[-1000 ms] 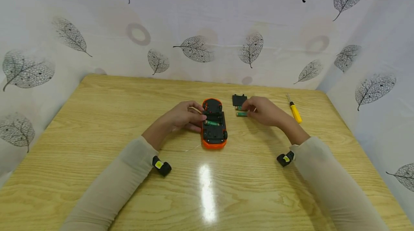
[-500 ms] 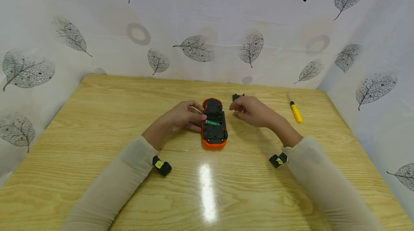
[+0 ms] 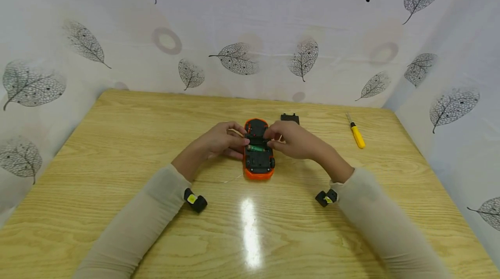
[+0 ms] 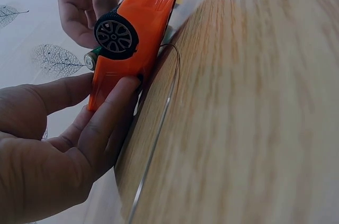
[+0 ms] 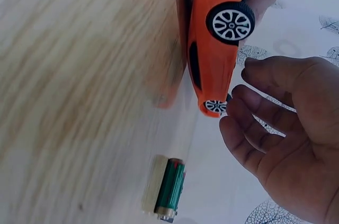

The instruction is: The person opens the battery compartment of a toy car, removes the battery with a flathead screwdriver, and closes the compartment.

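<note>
An orange toy car [image 3: 258, 174] lies wheels up, its battery compartment [image 3: 261, 139] uncovered. Inside is a green battery [image 3: 255, 148], slanting; one end of this battery [image 4: 90, 60] pokes above the body in the left wrist view. My left hand [image 3: 220, 141] grips the car's left side, thumb on the upper edge and fingers against the body. The right hand [image 3: 294, 139] hovers at the compartment's right edge. In the right wrist view, the right hand's [image 5: 288, 123] fingers are loosely bent, with nothing visible between them. A green battery [image 5: 170, 187] lies on the table, perhaps another behind it.
A black battery cover [image 3: 290, 117] lies behind the right hand. Farther right is a screwdriver [image 3: 357, 136] with a yellow handle. A thin wire [image 4: 153, 155] trails from the car over the wooden table [image 3: 218, 235]. Leaf-patterned cloth [image 3: 250, 18] hangs behind the table.
The right hand has moved left from beside the loose batteries to the car's open compartment. The left hand, the car and the battery in the compartment look unmoved.
</note>
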Available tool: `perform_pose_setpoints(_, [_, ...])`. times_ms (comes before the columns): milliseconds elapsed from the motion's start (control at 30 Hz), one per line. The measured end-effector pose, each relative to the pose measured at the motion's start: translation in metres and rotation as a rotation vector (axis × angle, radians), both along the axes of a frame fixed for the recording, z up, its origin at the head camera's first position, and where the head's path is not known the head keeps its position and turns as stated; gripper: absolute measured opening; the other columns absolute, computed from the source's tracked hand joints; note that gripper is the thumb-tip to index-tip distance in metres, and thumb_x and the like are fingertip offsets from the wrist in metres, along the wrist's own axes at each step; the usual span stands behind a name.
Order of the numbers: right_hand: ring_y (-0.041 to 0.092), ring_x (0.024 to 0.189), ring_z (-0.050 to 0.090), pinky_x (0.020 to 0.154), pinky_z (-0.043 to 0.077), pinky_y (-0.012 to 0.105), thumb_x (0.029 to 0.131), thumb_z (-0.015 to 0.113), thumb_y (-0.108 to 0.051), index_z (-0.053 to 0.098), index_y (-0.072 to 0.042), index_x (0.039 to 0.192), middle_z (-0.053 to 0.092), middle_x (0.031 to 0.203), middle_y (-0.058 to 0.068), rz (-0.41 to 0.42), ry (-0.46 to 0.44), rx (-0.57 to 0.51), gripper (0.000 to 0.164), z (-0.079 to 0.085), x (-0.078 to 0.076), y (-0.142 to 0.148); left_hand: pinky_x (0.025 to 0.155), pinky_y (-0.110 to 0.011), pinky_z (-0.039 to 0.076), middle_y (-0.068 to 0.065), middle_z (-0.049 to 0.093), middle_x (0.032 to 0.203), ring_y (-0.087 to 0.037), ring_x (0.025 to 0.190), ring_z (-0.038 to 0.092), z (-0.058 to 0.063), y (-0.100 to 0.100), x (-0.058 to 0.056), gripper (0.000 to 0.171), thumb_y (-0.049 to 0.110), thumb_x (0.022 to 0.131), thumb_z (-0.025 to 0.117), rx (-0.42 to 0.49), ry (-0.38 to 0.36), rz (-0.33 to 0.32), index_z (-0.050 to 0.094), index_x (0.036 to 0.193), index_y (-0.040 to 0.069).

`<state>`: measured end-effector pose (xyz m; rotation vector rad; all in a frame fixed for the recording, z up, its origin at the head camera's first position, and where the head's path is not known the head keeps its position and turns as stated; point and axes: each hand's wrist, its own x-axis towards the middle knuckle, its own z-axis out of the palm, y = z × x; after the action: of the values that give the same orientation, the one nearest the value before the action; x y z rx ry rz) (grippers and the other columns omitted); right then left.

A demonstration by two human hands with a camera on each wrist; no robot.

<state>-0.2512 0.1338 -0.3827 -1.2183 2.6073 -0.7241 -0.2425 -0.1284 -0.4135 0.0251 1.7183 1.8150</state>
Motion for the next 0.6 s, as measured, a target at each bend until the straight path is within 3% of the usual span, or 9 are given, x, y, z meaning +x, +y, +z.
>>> perform_pose_setpoints(600, [0.011, 0.082, 0.059, 0.070, 0.053, 0.031, 0.099, 0.070, -0.012, 0.075, -0.010, 0.109, 0.071, 0.101, -0.002, 0.059, 0.012, -0.040, 0.012, 0.000, 0.009, -0.022, 0.078, -0.044, 0.064, -0.019, 0.063, 0.117, -0.028, 0.088, 0.073, 0.004, -0.001, 0.002, 0.033, 0.001, 0.099, 0.066, 0.008, -0.006, -0.010, 0.050, 0.128, 0.002])
